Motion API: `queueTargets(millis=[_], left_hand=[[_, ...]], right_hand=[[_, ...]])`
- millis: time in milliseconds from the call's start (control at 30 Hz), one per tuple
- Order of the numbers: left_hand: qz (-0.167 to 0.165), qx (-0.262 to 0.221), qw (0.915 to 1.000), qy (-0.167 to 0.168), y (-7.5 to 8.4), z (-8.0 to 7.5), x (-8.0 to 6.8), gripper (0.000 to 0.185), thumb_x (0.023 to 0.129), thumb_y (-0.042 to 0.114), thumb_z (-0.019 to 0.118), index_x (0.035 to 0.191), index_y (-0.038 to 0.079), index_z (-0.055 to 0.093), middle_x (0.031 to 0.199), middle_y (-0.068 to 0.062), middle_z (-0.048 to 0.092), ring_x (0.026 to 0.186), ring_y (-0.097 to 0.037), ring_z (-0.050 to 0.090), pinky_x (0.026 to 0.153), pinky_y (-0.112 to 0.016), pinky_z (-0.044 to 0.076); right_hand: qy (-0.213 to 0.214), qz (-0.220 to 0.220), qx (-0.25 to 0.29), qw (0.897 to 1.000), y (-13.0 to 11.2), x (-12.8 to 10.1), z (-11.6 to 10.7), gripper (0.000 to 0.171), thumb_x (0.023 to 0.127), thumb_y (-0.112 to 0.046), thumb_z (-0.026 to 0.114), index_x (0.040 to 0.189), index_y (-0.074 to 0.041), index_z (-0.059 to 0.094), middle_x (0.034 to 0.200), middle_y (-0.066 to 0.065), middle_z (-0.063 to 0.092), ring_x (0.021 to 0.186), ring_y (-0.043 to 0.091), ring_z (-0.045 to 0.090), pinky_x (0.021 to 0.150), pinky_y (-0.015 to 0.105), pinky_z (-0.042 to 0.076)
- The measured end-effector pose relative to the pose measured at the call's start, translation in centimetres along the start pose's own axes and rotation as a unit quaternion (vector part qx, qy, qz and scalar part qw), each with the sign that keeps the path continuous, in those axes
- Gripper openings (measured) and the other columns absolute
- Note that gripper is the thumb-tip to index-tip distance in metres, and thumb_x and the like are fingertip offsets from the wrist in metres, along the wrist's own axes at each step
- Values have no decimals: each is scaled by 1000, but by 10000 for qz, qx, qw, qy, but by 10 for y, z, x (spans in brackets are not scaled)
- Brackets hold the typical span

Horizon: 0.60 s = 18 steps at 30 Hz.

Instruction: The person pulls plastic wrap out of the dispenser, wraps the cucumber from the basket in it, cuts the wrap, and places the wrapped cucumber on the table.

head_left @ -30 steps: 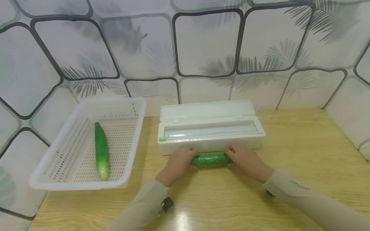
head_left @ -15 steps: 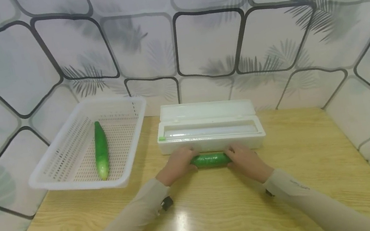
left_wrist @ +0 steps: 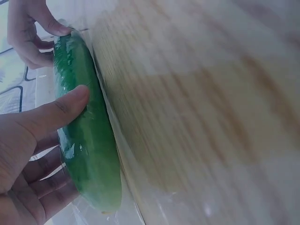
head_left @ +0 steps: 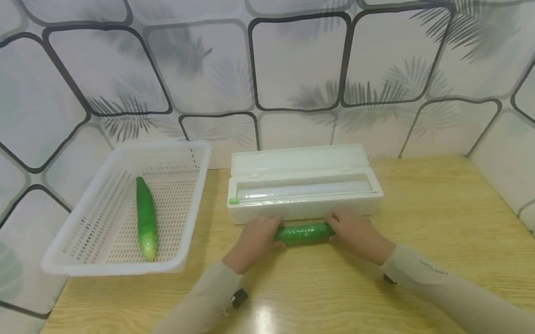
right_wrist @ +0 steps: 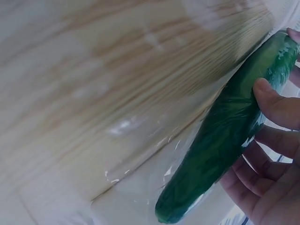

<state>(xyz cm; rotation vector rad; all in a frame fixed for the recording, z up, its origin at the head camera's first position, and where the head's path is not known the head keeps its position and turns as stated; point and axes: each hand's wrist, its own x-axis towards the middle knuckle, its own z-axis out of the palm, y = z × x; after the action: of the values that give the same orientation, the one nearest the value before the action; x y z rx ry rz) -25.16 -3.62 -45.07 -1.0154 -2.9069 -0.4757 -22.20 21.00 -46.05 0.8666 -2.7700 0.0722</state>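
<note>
Both hands hold one green cucumber [head_left: 304, 234] crosswise, just in front of a white cling film box [head_left: 305, 207]. Shiny clear film covers the cucumber, and loose film spreads past it in both wrist views. My left hand [head_left: 255, 240] grips its left part; in the left wrist view the thumb lies on the near side of the cucumber [left_wrist: 91, 154] with fingers behind. Toward the other end my right hand [head_left: 359, 234] grips it the same way, thumb on the cucumber [right_wrist: 215, 136] in the right wrist view. The film roll [head_left: 302, 189] shows inside the box, whose lid is raised.
At the left stands a white perforated basket [head_left: 182, 256] with another cucumber [head_left: 146, 218] in it. A green piece [head_left: 234, 201] sits at the box's left end. Patterned walls [head_left: 303, 62] border the wooden table [head_left: 322, 310] behind and at both sides.
The hands and the cucumber shift very slightly toward the person, the left hand also a touch to the left. Both grips stay the same; the box and basket have not moved.
</note>
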Motion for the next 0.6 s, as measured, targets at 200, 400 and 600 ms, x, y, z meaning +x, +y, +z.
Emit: queueTargets(millis=[200, 400, 600], left_hand=[[-57, 87, 9999, 59, 1, 0, -2, 44, 67, 26, 82, 101, 7, 61, 93, -6, 65, 83, -19, 60, 73, -31, 52], [45, 289, 9996, -41, -1, 4, -3, 49, 69, 28, 81, 105, 6, 57, 100, -7, 60, 88, -19, 58, 76, -32, 53], [227, 481, 9986, 33, -4, 9, -4, 47, 71, 15, 79, 108, 7, 53, 104, -8, 56, 91, -19, 56, 73, -29, 54]], right_hand=[[-88, 72, 25, 9999, 1, 0, 1, 46, 74, -20, 77, 109, 4, 60, 99, 11, 57, 92, 23, 58, 86, 35, 52], [-140, 96, 90, 9998, 1, 1, -1, 44, 74, -21, 77, 107, 3, 60, 98, 10, 57, 90, 21, 57, 85, 34, 52], [-228, 63, 73, 9997, 1, 1, -3, 46, 75, -22, 76, 110, 4, 59, 98, 10, 57, 90, 21, 57, 84, 34, 53]])
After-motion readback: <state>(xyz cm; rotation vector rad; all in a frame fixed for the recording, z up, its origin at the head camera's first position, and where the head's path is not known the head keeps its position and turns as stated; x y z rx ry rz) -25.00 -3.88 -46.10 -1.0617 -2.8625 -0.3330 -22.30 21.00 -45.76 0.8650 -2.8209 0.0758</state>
